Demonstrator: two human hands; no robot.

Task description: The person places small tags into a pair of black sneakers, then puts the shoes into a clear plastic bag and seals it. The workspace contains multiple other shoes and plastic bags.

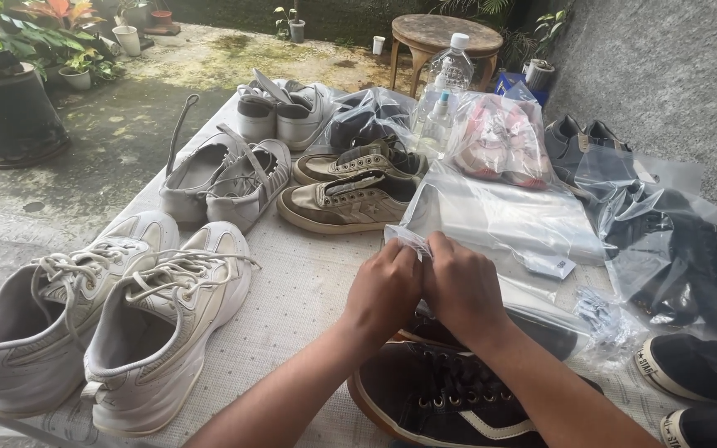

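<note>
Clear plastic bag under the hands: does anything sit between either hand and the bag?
Nothing visible does. The left hand and right hand already pinch the edge of the clear plastic bag together. The dark sneaker lies nearer the person, under the wrists, not between hands and bag.

A clear plastic zip bag (pixel 499 220) lies flat at the middle of the surface (pixel 309 282), its near corner pinched between the left hand (pixel 385 290) and the right hand (pixel 460 286). A small white label (pixel 551 265) sits on it toward the right. Behind it stands a puffed clear bag with pink-red shoes (pixel 499 141), and left of that a clear bag holding dark shoes (pixel 367 116). At the right edge, another clear bag with black shoes (pixel 678 249) lies crumpled.
</note>
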